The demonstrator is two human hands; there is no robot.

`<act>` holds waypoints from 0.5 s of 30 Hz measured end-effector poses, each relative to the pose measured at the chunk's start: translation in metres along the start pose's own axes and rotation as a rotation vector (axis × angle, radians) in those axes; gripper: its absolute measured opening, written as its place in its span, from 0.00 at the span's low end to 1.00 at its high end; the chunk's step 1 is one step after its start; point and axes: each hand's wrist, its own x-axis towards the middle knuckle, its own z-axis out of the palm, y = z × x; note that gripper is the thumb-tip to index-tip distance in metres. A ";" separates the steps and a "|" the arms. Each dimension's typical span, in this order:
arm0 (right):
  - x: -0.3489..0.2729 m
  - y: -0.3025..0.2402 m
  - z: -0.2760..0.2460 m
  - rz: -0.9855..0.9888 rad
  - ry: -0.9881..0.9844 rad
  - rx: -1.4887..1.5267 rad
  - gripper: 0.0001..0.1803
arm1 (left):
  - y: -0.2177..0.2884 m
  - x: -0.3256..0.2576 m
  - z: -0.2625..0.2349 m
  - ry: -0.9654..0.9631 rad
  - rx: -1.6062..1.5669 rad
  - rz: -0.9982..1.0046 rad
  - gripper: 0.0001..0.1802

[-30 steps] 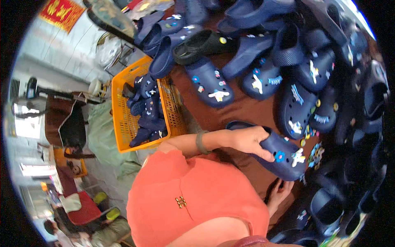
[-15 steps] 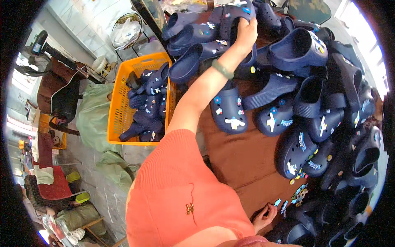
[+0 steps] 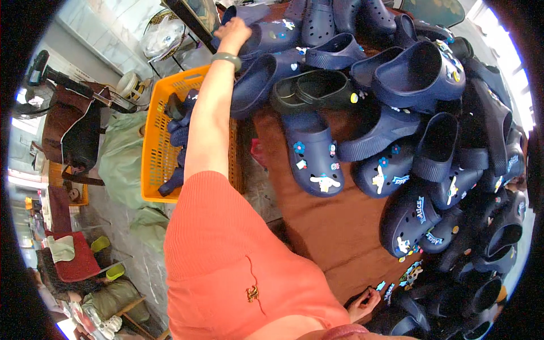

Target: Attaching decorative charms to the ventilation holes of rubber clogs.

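Note:
My left hand (image 3: 233,35), with a green bangle (image 3: 226,60) at its wrist, is stretched to the far left of the table. Its fingers curl over the edge of a navy clog (image 3: 247,13); part of the grip is hidden. Low on the right, my right hand (image 3: 364,304) rests by the brown cloth (image 3: 323,238) with fingers bent together. Whatever they may hold cannot be made out. Beside its fingertips lie small light-blue charms (image 3: 389,291) and a colourful cluster of charms (image 3: 411,273). A navy clog with charms (image 3: 314,161) points toward me on the cloth.
Many more navy clogs (image 3: 413,73) are heaped across the back and right, with a darker pair (image 3: 311,90) among them. An orange crate (image 3: 152,150) holding clogs stands left of the table. Beyond it are a green cloth (image 3: 127,153) and a wire stool (image 3: 164,39).
My left hand has let go of a clog at the back middle and swung left to another clog. My right hand stays beside the charms. The view has shifted slightly.

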 end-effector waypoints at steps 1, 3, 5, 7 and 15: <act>-0.002 0.002 -0.001 0.021 -0.010 0.005 0.03 | -0.014 -0.005 0.006 -0.012 0.060 0.029 0.28; -0.009 0.007 -0.002 0.071 -0.011 -0.019 0.03 | -0.025 -0.016 0.006 0.077 0.048 0.128 0.26; -0.010 0.017 0.000 -0.056 0.015 -0.059 0.04 | -0.019 -0.021 0.004 0.174 -0.033 0.086 0.26; -0.028 0.030 -0.002 0.050 0.041 -0.083 0.07 | 0.025 -0.021 0.013 0.202 -0.118 0.096 0.30; 0.014 -0.006 0.003 0.064 0.026 -0.155 0.05 | 0.055 -0.084 -0.110 0.462 -0.731 0.488 0.28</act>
